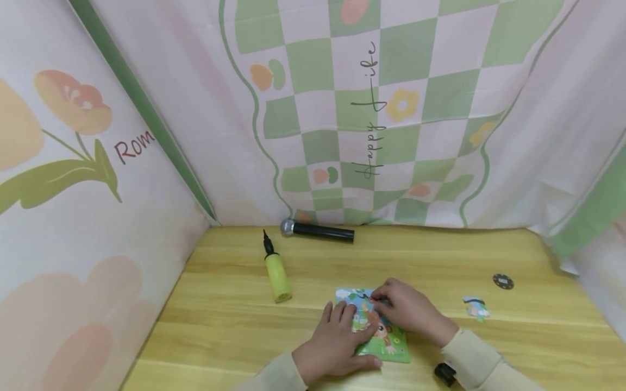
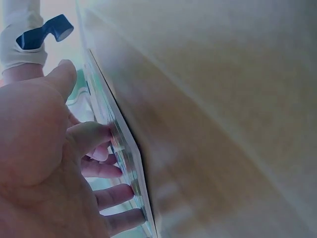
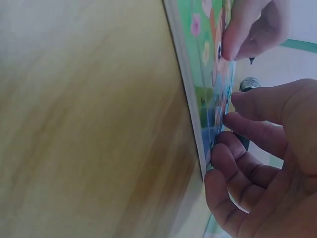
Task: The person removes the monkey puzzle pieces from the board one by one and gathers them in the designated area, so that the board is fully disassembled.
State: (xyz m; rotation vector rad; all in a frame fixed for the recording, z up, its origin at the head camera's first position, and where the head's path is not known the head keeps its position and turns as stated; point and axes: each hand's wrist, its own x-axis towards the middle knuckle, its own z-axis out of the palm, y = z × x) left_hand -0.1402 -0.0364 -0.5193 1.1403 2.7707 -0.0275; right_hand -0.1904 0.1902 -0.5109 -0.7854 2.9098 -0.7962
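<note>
A picture puzzle [image 1: 398, 354] with a brown cartoon animal on blue and green lies flat on the wooden table. My left hand [image 1: 334, 341] rests spread over its left and lower part. In the left wrist view, the left fingertips [image 2: 128, 191] press on the board's face. At the upper right of the puzzle is my right hand [image 1: 411, 308], thumb and index finger close together and pinching a puzzle piece at the surface, mostly hidden by the fingers. The right wrist view shows the other right fingers [image 3: 230, 163] curled at the board's edge.
A loose puzzle piece [image 1: 476, 308] lies right of the hands, with a black round chip [image 1: 503, 281] beyond it. To the left lies a yellow-green hand pump [image 1: 277, 277]. A microphone [image 1: 323, 232] sits at the back, by the checked curtain [image 1: 357, 119].
</note>
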